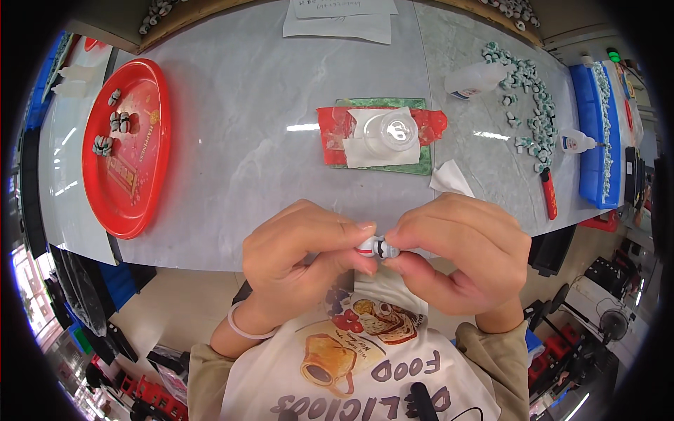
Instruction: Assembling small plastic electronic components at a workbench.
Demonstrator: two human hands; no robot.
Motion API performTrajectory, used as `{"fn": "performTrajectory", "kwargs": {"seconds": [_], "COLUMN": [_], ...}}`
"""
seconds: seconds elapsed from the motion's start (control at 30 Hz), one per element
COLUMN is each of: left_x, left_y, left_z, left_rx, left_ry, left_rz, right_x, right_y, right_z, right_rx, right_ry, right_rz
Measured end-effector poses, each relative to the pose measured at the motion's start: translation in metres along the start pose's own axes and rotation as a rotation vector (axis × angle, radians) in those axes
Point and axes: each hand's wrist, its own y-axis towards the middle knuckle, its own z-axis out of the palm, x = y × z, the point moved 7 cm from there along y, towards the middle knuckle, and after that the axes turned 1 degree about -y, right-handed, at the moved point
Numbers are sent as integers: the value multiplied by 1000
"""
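A small white toy figurine [379, 247] with red and black markings is pinched between my two hands, just in front of the table's near edge. The thumb and forefinger of my left hand [298, 249] grip its left end. My right hand [460, 249] holds the right, greyish end the same way, with its other fingers curled in. My fingertips cover part of the piece. Beyond my hands, a small clear plastic cup [397, 133] stands on white paper, over a red wrapper [331, 140] and a green mat [407, 169].
At left, a red oval tray [156, 175] holds several small figurines [123, 122]. Many green-and-white pieces [539, 112] lie scattered at right, near a white bottle [477, 78], a smaller bottle [576, 142], a red tube [547, 194] and a blue bin [590, 161]. A folded tissue [451, 178] lies nearby.
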Motion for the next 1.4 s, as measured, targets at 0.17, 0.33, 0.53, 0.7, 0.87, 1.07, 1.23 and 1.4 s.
{"fn": "performTrajectory", "kwargs": {"seconds": [0.17, 0.33, 0.53, 0.7, 0.87, 1.07, 1.23, 1.4], "left_x": [0, -1, -1, -1, -1, -2, -2, -3], "left_y": [1, 0, 0, -1, 1, 2, 0, 1], "left_z": [-1, -1, 0, -1, -1, -1, 0, 0], "left_rx": [12, 30, 29, 21, 29, 35, 39, 40], "left_ry": [-18, -15, 0, -1, 6, 16, 23, 32], "left_rz": [11, 22, 34, 40, 18, 44, 23, 19], "right_x": [-4, -8, -12, -13, -13, -13, -14, -17], "right_y": [-1, -1, -2, -3, -3, -2, -4, -4], "right_z": [3, 6, 8, 10, 11, 12, 11, 12], "right_rx": [-3, 0, -3, -11, -6, 52, 47, -1], "right_ry": [49, 103, 130, 131, 131, 123, 133, 181], "right_rz": [-1, -3, 13, 18, 25, -18, -16, 57]}}
